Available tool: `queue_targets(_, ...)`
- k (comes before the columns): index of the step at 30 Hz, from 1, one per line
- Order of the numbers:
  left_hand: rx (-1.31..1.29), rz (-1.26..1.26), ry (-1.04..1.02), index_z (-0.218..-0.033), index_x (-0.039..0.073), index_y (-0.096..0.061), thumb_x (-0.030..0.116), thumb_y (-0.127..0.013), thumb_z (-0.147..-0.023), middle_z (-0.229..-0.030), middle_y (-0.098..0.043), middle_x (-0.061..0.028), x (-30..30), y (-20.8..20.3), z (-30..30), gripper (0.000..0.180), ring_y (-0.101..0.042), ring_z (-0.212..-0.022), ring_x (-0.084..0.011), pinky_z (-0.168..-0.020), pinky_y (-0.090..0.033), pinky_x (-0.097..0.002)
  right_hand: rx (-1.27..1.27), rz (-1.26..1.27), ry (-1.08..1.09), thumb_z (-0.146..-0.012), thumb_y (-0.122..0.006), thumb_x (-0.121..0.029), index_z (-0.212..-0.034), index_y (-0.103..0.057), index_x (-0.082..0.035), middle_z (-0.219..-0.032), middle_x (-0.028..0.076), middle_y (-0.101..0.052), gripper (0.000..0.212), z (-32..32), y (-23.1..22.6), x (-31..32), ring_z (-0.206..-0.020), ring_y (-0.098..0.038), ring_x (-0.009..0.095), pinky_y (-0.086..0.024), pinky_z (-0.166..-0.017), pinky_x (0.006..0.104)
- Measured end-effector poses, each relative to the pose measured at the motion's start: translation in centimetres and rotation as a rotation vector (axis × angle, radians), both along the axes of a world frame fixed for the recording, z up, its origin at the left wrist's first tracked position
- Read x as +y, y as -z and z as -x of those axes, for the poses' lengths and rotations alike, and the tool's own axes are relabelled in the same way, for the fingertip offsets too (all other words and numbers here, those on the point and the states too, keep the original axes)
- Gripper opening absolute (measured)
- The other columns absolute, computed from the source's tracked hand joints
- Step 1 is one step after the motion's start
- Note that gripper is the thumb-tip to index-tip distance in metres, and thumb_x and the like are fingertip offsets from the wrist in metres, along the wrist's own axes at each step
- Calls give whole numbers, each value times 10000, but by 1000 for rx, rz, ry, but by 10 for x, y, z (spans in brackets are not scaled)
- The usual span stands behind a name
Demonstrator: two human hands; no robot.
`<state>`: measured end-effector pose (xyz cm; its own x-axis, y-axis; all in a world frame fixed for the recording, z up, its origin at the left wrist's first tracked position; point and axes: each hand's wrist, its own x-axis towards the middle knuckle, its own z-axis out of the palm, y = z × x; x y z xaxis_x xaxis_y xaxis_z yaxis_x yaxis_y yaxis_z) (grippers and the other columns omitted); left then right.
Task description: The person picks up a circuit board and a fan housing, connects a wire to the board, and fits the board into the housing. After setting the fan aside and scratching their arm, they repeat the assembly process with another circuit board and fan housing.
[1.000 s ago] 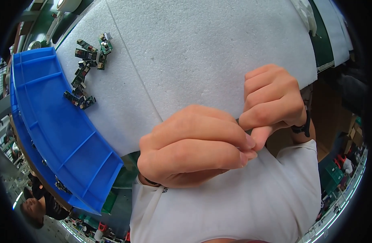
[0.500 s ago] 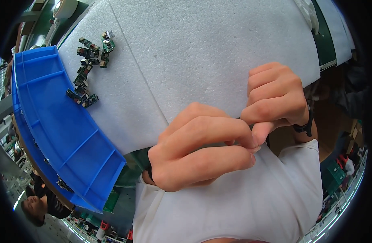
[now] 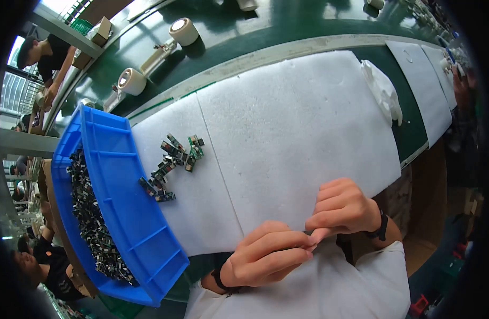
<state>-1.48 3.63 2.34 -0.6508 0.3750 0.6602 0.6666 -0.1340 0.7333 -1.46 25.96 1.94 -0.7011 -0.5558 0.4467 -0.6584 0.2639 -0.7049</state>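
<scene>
1. At far left, a blue bin [image 3: 124, 191] contains a dense heap of small circuit boards [image 3: 98, 223].
2. Beyond it, two tape rolls [image 3: 131, 81] stand on the green tabletop [image 3: 223, 40].
3. Right of the bin, a loose cluster of circuit boards [image 3: 174, 154] lies on a white foam sheet [image 3: 287, 133].
4. The left hand [image 3: 265, 256] is at the sheet's near edge, fingertips drawn in against the right thumb; its own thumb is hidden, so I cannot tell whether its grip pinches anything.
5. Between the hands sits a small dark piece [image 3: 308, 232], mostly covered.
6. The right hand [image 3: 344, 210] pinches that piece between thumb and curled forefinger.
</scene>
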Motion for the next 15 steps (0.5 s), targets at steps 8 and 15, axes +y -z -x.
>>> queue_targets(8, -39, 75, 101, -941, 50, -730, -31, -870, -729, -949, -740, -89, -8, -6, 4, 267, -665, -745, -216, -670, -544, -303, -166, 70, -46, -920, -732, -291, -826, -708, -57, -644, 41, -564, 254, -4, -3, -2, -553, -547, 219, -408, -506, 327)
queue_targets(15, -104, 50, 48, -941, 44, -736, -42, -868, -710, -957, -742, -88, -7, -1, 6, 279, -691, -783, -209, -687, -551, -300, -172, 37, -49, -939, -715, -224, -875, -697, -55, -684, 64, -581, 182, 0, -8, -3, -597, -567, 246, -444, -541, 348)
